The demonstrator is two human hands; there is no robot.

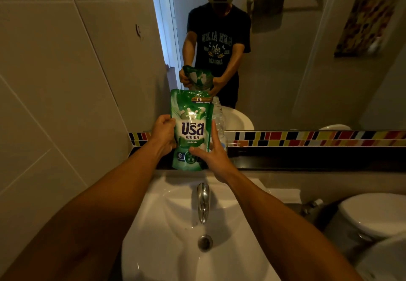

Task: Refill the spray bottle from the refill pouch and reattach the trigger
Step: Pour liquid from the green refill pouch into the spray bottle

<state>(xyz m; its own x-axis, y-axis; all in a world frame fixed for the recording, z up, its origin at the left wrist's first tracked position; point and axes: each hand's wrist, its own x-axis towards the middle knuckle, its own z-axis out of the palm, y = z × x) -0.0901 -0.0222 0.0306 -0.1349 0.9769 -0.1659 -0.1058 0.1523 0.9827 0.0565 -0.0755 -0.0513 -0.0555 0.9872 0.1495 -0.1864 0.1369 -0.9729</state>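
A person holds one green refill pouch [191,129] upright above the back edge of the white sink [167,203], at about 12 o'clock from the tap [203,201]. The left hand [163,134] is curled shut around the pouch's left edge. The right hand [212,155] is half open, with its thumb pressed on the pouch's lower front and its fingers stretched up along the right edge.

The pouch looks soft and bendy, and its skin is shiny, so it may be slippery. It looks full, so it is likely heavy and floppy. Holding both side edges, low down, seems the safest way.

One clear spray bottle [219,120] stands just behind the pouch at 1 o'clock, on the dark ledge [307,162]. It looks light and easy to knock over. Its top has no trigger on it. No trigger can be seen anywhere.

There is one pouch, one bottle and two hands.
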